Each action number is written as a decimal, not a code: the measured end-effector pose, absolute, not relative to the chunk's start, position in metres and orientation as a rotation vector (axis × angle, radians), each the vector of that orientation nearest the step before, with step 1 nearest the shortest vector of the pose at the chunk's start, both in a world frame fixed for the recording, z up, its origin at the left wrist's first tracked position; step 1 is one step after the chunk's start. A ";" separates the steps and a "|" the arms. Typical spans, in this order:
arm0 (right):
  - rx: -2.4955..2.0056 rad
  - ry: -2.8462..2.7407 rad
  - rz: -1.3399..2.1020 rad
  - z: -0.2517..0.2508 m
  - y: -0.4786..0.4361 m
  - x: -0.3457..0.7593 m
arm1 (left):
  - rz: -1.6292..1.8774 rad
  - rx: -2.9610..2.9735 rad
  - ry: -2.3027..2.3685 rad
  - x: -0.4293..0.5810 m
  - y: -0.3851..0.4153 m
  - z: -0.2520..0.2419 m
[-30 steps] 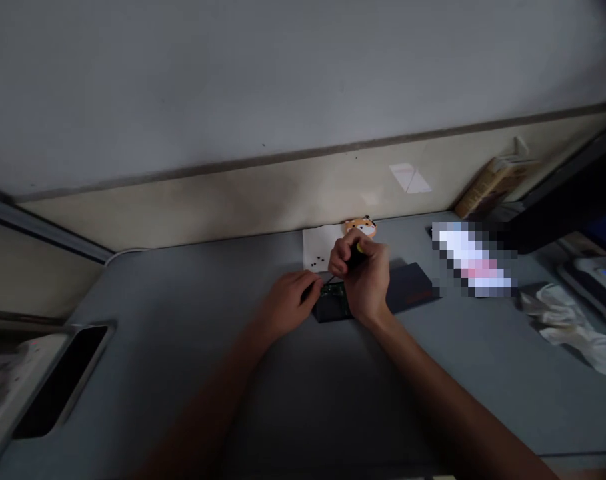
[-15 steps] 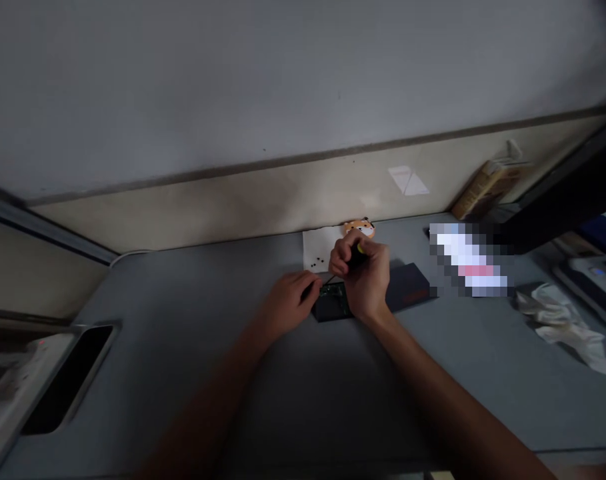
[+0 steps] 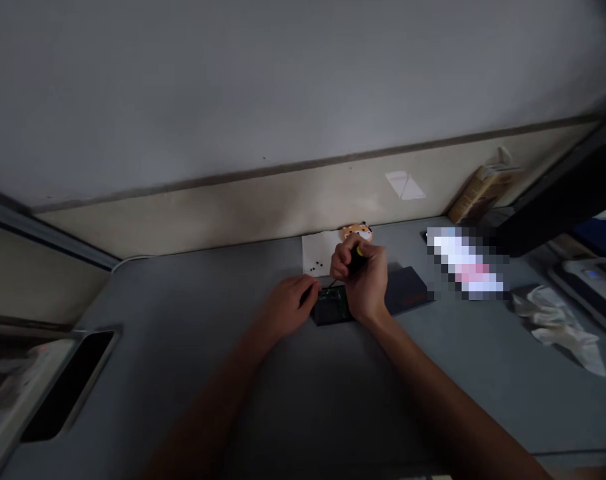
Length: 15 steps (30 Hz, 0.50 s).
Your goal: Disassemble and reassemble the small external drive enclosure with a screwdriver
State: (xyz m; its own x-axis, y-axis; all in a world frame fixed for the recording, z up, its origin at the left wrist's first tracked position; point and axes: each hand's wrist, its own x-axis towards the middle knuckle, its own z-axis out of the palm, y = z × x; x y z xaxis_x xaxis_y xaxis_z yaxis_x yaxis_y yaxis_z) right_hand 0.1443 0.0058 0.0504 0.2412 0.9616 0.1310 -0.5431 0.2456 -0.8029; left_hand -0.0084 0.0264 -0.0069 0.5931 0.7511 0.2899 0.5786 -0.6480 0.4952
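Nearest, left hand (image 3: 287, 307), fingers (image 3: 307, 290) bent against the edge of a small circuit board (image 3: 331, 305) on the grey bench (image 3: 183, 373); right hand (image 3: 363, 283), fingers (image 3: 370, 257) clenched round a black screwdriver (image 3: 357, 260) above the board. Just beyond, a dark flat case (image 3: 407, 290), a white paper sheet (image 3: 315, 248) bearing tiny black screws (image 3: 315, 265), and an orange animal figure (image 3: 357, 233).

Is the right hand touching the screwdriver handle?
Touching: the head view shows the right hand with its fingers wrapped around the black screwdriver handle.
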 end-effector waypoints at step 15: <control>-0.557 -0.572 1.086 0.075 0.007 0.170 | 0.857 2.328 1.078 -0.006 0.022 -0.002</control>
